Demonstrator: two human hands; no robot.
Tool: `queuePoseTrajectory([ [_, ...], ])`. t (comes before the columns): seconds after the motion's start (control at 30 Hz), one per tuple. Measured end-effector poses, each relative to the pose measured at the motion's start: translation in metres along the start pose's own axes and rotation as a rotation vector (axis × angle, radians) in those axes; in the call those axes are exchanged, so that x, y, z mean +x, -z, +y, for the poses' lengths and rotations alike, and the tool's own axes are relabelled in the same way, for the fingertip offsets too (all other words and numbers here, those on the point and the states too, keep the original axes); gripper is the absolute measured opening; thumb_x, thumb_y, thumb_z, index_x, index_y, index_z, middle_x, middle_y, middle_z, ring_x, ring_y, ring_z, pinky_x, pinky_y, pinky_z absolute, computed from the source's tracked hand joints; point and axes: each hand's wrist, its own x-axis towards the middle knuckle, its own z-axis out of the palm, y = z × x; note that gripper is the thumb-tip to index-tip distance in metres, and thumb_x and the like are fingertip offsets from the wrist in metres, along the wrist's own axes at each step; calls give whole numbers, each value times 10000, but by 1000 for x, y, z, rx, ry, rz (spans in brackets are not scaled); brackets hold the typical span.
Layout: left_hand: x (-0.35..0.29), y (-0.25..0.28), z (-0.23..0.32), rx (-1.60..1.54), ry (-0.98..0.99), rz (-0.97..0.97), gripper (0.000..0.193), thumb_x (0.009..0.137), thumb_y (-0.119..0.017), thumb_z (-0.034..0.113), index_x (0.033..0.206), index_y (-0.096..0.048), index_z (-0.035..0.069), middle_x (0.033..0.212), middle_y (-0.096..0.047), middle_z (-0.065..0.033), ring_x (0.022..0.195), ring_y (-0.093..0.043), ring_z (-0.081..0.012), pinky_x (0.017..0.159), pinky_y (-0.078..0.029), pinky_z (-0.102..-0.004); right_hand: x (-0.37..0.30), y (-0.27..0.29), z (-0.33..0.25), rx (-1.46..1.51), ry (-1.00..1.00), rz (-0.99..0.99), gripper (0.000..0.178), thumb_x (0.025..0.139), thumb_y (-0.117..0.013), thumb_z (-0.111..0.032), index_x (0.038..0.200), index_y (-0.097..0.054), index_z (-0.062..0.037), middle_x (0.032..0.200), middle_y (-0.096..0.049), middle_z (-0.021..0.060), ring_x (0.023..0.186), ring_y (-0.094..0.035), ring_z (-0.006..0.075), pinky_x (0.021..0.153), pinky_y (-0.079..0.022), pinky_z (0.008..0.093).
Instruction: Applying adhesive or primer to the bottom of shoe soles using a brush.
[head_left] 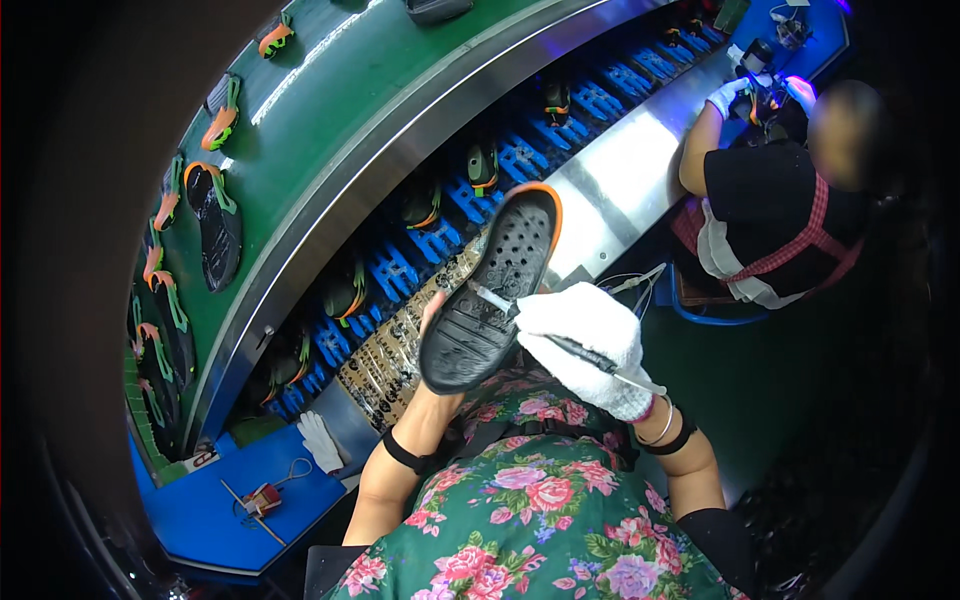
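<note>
A black shoe sole [470,345] with an orange rim at its far end is tilted up in front of me, its holed and ridged face toward me. My bare left hand [434,305] grips it from behind and from the left; most of that hand is hidden by the sole. In a white knitted glove, my right hand [585,340] is closed round a slim, brush-like tool [492,298] with a thin tube or cord at its back end. The tool's pale tip meets the middle of the sole.
Beyond the sole runs a rack of blue holders [395,270] carrying shoe parts. A green conveyor [330,110] with soles and orange-green uppers curves behind it. At lower left, a blue table [215,520] bears a white glove [320,442]. Another person [770,180] works at the right.
</note>
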Motion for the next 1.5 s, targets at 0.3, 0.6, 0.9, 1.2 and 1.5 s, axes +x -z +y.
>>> queuePoseTrajectory([
  [0.3, 6, 2, -34, 69, 56, -282, 1022, 894, -706, 662, 1600, -399, -11, 1605, -469, -246, 1478, -458, -395, 1261, -323, -575, 15, 25, -11, -20, 10, 10, 242, 770, -863, 18, 996, -790, -25, 981, -798, 122, 826, -754, 260, 729, -604, 357],
  [0.6, 11, -2, -51, -72, 158, -289, 920, 966, -585, 742, 1606, -443, 97, 1592, -526, -169, 1448, -518, -361, 1214, -392, -606, 22, 28, -6, -200, 130, -41, 312, 779, -817, -6, 1087, -811, -52, 1086, -805, 128, 954, -767, 295, 829, -594, 411],
  [0.9, 13, 28, -55, 81, 114, -287, 794, 1034, -506, 693, 1553, -498, 91, 1509, -606, -159, 1361, -612, -326, 1190, -462, -536, -34, 2, 19, 63, -125, -180, 504, 917, -772, -148, 1393, -661, -23, 1344, -699, 148, 1302, -643, 298, 1133, -475, 420],
  [1.2, 8, -2, -69, 199, 119, -281, 1005, 999, -399, 803, 1653, -319, 43, 1691, -385, -176, 1526, -429, -357, 1276, -330, -544, -32, 13, 6, 23, 44, -53, 431, 898, -783, -92, 1316, -701, -27, 1247, -744, 132, 1177, -698, 293, 1121, -494, 427],
  [1.5, 16, 0, -67, 546, 86, -651, 988, 1013, -355, 799, 1674, -267, 70, 1681, -411, -135, 1465, -495, -395, 1248, -367, -584, -45, -2, -4, -13, 169, 109, 352, 775, -839, -23, 1124, -806, -52, 1116, -794, 124, 972, -755, 289, 811, -592, 380],
])
